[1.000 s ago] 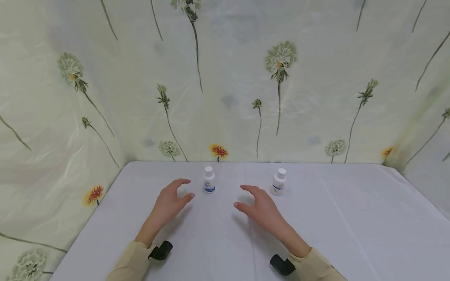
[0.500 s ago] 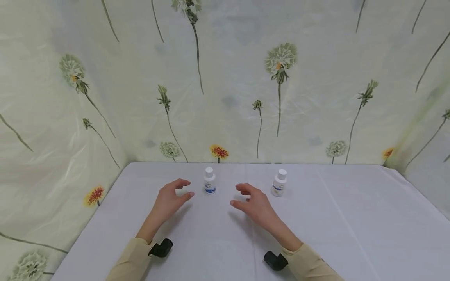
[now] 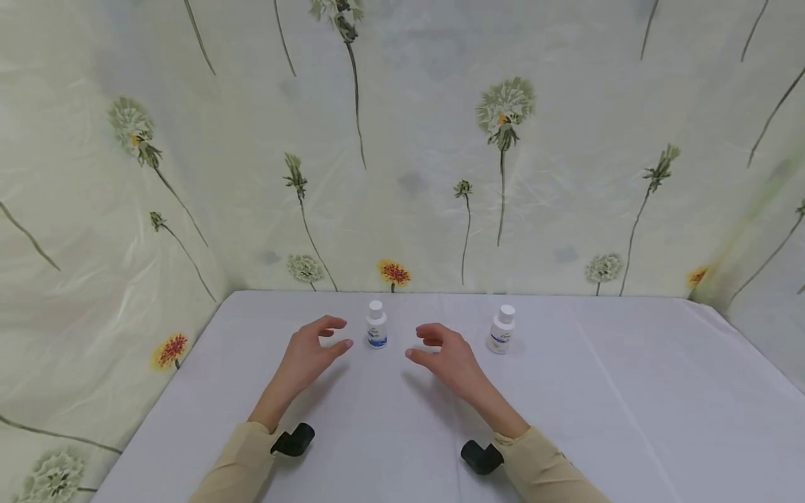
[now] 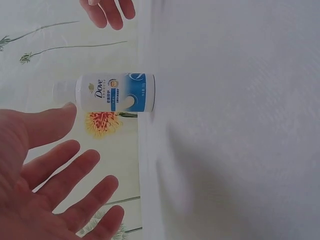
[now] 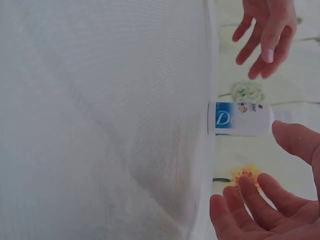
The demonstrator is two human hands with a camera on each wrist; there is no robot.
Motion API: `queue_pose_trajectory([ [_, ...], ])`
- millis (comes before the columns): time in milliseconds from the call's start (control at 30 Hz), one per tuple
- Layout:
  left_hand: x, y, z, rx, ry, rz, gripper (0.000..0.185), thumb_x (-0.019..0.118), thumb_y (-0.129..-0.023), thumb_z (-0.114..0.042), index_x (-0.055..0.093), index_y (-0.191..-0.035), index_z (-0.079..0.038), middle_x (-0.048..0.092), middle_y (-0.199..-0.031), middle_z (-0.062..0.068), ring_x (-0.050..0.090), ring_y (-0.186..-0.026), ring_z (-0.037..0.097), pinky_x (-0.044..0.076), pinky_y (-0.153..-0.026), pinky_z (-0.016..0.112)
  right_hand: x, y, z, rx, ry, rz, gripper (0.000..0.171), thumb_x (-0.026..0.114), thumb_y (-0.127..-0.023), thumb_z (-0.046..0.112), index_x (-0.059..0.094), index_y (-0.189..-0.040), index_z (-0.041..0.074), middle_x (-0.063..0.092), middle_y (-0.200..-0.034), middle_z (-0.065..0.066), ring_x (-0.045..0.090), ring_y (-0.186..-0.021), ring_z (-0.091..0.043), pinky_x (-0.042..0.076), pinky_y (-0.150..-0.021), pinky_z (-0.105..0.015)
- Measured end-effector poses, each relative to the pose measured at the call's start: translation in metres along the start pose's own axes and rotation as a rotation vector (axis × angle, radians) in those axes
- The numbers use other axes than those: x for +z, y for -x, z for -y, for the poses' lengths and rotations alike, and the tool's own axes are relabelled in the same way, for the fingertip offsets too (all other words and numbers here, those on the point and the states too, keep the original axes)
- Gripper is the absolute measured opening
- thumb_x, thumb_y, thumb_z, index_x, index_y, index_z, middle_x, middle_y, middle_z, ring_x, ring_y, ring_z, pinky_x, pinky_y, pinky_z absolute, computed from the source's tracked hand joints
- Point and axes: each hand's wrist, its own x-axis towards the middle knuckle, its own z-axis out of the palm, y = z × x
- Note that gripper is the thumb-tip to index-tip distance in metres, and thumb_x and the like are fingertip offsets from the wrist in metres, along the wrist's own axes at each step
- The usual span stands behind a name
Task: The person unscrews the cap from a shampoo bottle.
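Observation:
A small white bottle with a blue label (image 3: 376,325) stands upright near the back of the white-clothed table (image 3: 629,405). It also shows in the left wrist view as the blue-label bottle (image 4: 112,92) and in the right wrist view as the same bottle (image 5: 240,119). My left hand (image 3: 339,334) hovers just left of it, fingers relaxed and holding nothing. My right hand (image 3: 416,342) hovers just right of it, also holding nothing. Neither hand touches the bottle. A second white bottle (image 3: 501,330) stands farther right, beyond my right hand.
A flower-printed sheet (image 3: 402,175) rises as a wall behind the table and along the left and right sides. Black wrist cameras (image 3: 292,440) sit on both beige sleeves. The cloth stretches bare toward the front and right.
My right hand has moved left, away from the second bottle and closer to the blue-label bottle. My left hand has edged slightly right toward the same bottle.

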Motion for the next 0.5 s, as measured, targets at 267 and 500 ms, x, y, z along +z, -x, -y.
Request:
queue_pose_trajectory([
  [267,0.001,-0.004,-0.001,0.040,0.037,-0.024,0.038,0.075,-0.088,-0.019,0.065,-0.123,-0.008,0.065,-0.122,0.011,0.057,-0.114,0.029,0.047,-0.093,0.049,0.006,-0.006,0.000,-0.022,-0.041,0.006,0.049,0.076,-0.087,0.023,0.060,-0.130,0.005,0.063,-0.125,-0.011,0.056,-0.117,-0.028,0.050,-0.092,-0.046],
  [500,0.003,-0.012,0.000,0.045,0.065,-0.024,0.037,0.075,-0.088,-0.020,0.065,-0.122,-0.009,0.066,-0.122,0.009,0.059,-0.113,0.027,0.047,-0.095,0.047,0.014,-0.014,0.005,-0.047,-0.039,0.016,0.048,0.074,-0.088,0.023,0.059,-0.130,0.006,0.062,-0.126,-0.011,0.057,-0.116,-0.028,0.051,-0.090,-0.045],
])
